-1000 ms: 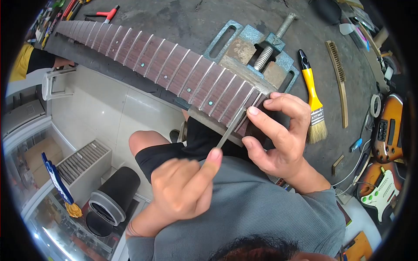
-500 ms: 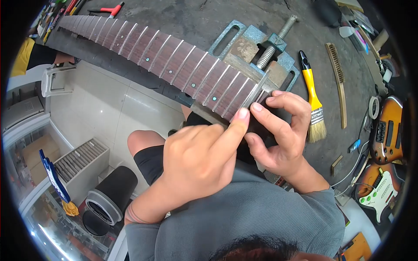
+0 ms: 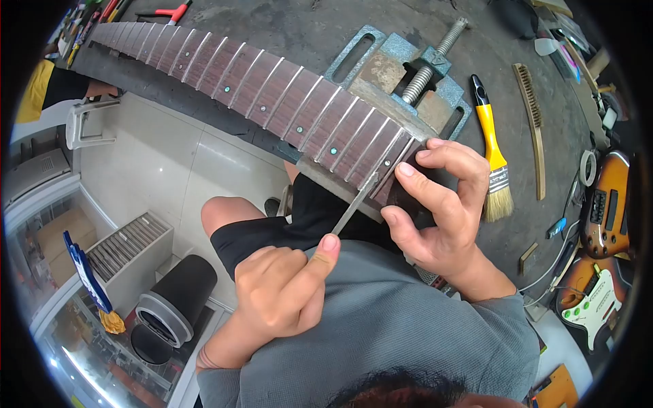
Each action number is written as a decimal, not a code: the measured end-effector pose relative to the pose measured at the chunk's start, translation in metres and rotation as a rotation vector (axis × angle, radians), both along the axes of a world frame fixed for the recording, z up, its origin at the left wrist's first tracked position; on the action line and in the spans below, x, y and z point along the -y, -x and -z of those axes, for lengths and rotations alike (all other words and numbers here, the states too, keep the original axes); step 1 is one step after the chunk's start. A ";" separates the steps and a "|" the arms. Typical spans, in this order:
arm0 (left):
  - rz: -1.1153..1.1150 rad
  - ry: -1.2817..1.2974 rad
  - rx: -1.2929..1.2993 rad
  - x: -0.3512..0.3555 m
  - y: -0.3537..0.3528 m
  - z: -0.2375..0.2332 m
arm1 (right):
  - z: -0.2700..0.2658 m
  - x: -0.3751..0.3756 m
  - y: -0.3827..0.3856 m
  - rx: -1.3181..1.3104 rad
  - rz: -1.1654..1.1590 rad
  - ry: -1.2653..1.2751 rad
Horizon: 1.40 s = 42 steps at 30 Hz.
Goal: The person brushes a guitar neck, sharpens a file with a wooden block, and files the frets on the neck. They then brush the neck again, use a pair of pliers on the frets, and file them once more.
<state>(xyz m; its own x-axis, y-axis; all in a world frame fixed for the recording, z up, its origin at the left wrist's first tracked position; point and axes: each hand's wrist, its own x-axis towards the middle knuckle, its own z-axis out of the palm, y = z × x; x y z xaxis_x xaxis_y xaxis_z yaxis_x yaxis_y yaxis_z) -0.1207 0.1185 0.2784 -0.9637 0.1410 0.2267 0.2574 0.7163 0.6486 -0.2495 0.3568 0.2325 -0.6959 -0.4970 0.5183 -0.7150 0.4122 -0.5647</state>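
My L hand (image 3: 286,292) grips slim steel file (image 3: 354,204) at end of dark rosewood fretboard (image 3: 272,88) — R hand (image 3: 442,211) clasps it; other frets prob. pending.

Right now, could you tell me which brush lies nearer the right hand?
The yellow-handled paintbrush, its bristles beside the right hand; the slim wooden brush lies farther out.

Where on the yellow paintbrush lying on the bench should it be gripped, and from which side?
Grip the paintbrush by its yellow handle, coming straight down from above and pinching across its width. It lies flat on the bench, the handle slim and clear on both sides; the bristles are soft and sit close to the right hand.
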 end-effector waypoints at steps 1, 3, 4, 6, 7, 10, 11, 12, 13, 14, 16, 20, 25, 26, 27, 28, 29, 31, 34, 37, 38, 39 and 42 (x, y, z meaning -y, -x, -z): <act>0.006 -0.001 -0.038 -0.003 0.005 0.002 | 0.000 0.000 0.000 -0.002 0.001 0.001; 0.004 0.006 -0.119 -0.013 0.034 0.006 | 0.000 0.002 0.000 -0.010 -0.003 0.001; 0.016 0.018 -0.119 -0.016 0.050 0.006 | 0.000 0.002 -0.001 -0.013 0.002 -0.004; 0.002 -0.038 -0.136 -0.018 0.051 0.015 | 0.000 0.000 -0.001 -0.011 0.002 -0.013; 0.008 -0.028 -0.120 -0.015 0.040 0.010 | 0.000 0.000 -0.001 -0.004 -0.006 -0.010; 0.029 -0.011 -0.026 0.002 -0.001 0.004 | 0.000 0.000 -0.001 0.007 0.000 -0.001; 0.033 -0.020 -0.056 0.001 0.001 0.008 | -0.001 0.000 -0.001 0.005 0.002 -0.010; 0.028 -0.028 -0.088 -0.004 0.013 0.010 | -0.003 0.000 0.000 0.000 -0.005 -0.018; 0.020 -0.032 -0.120 -0.009 0.027 0.012 | -0.002 0.001 0.000 -0.008 -0.002 -0.016; 0.033 0.008 -0.126 -0.014 0.045 0.010 | 0.000 0.002 -0.002 -0.012 0.006 -0.011; 0.027 -0.023 -0.141 -0.015 0.052 0.016 | -0.002 0.002 -0.001 -0.022 0.012 -0.032; 0.022 -0.006 -0.050 0.004 -0.007 0.010 | 0.001 0.000 -0.001 -0.006 0.003 -0.010; 0.006 -0.060 -0.189 -0.018 0.055 0.023 | 0.000 0.002 -0.002 -0.019 0.014 -0.017; 0.012 -0.033 -0.186 -0.017 0.052 0.022 | -0.002 0.002 -0.001 -0.021 0.005 -0.028; 0.022 -0.005 -0.175 -0.013 0.045 0.020 | -0.003 0.001 0.000 -0.015 0.002 -0.036; 0.029 0.006 -0.130 -0.007 0.029 0.015 | -0.003 0.000 -0.002 -0.003 0.005 -0.041; 0.041 0.017 -0.090 0.001 0.010 0.011 | -0.002 0.001 -0.002 -0.001 0.006 -0.028; 0.034 0.002 -0.080 0.002 0.003 0.008 | -0.001 0.001 -0.001 -0.003 -0.003 -0.016; 0.015 0.009 -0.138 -0.013 0.035 0.011 | -0.001 0.001 -0.002 -0.020 0.008 -0.025; 0.027 0.003 -0.172 -0.012 0.046 0.017 | -0.001 0.002 -0.002 -0.023 0.006 -0.031; 0.029 0.013 -0.136 -0.008 0.032 0.015 | -0.001 0.001 -0.002 -0.018 0.002 -0.025; 0.035 0.026 -0.103 -0.002 0.012 0.011 | 0.000 0.001 -0.002 -0.016 0.002 -0.017; 0.035 0.011 -0.065 0.001 0.004 0.006 | -0.001 0.000 -0.002 -0.015 0.001 -0.031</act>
<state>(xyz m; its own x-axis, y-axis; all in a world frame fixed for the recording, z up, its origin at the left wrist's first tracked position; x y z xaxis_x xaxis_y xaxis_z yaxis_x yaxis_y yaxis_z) -0.1245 0.1178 0.2721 -0.9413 0.1773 0.2873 0.3241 0.7130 0.6218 -0.2480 0.3568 0.2333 -0.6887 -0.5124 0.5130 -0.7229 0.4300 -0.5409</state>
